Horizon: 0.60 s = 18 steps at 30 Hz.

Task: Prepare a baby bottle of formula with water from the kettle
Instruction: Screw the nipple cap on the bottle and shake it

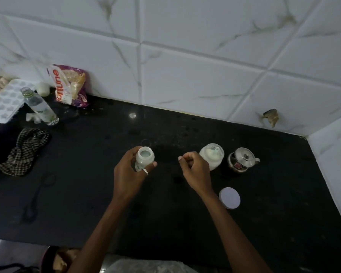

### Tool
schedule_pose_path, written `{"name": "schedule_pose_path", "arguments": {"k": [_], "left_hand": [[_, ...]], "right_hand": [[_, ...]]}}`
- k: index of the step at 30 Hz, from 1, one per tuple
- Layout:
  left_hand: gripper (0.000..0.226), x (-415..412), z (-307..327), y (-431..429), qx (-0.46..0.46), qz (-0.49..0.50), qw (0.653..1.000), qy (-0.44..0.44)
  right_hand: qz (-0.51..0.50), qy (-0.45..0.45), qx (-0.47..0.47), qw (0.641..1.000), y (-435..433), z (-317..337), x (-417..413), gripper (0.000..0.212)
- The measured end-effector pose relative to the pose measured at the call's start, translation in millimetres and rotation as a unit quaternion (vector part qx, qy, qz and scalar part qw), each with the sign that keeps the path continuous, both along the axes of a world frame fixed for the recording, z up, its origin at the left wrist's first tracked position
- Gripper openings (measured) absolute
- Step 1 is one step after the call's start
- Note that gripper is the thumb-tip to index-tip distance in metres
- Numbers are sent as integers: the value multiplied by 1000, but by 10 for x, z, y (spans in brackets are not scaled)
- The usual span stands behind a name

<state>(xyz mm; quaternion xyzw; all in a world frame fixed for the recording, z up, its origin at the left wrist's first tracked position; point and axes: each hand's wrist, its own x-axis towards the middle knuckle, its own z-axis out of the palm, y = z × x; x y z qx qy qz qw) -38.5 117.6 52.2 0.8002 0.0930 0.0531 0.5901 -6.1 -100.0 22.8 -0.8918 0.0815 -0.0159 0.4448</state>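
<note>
My left hand [129, 174] grips an open white baby bottle [144, 157] standing on the black counter [165, 213]; pale liquid shows through its uncapped mouth. My right hand [193, 170] hovers to its right with fingers curled in and nothing visibly held. Just behind that hand stands a translucent jar [213, 155] with white powder, and the bottle's teat or a scoop rests in its open mouth. A small steel kettle [242, 159] with its lid on sits to the right of the jar. A round pale lid [229, 198] lies flat on the counter nearer to me.
At the far left stand a clear plastic water bottle [39, 106], a purple snack packet [71, 86] leaning on the tiled wall, a white ice tray [5, 100] and a checked cloth [24, 152]. A tiled wall closes the counter at the right.
</note>
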Motion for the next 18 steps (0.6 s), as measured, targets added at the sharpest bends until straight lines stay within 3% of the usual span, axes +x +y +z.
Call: {"name": "schedule_pose_path", "arguments": {"k": [7, 18], "left_hand": [[58, 100, -176, 413, 17, 6, 1000, 14], [56, 201, -339, 604, -6, 42, 998, 35]], "right_hand": [[69, 67, -75, 993, 597, -137, 358, 53], [200, 135, -175, 954, 942, -436, 704, 68]]}}
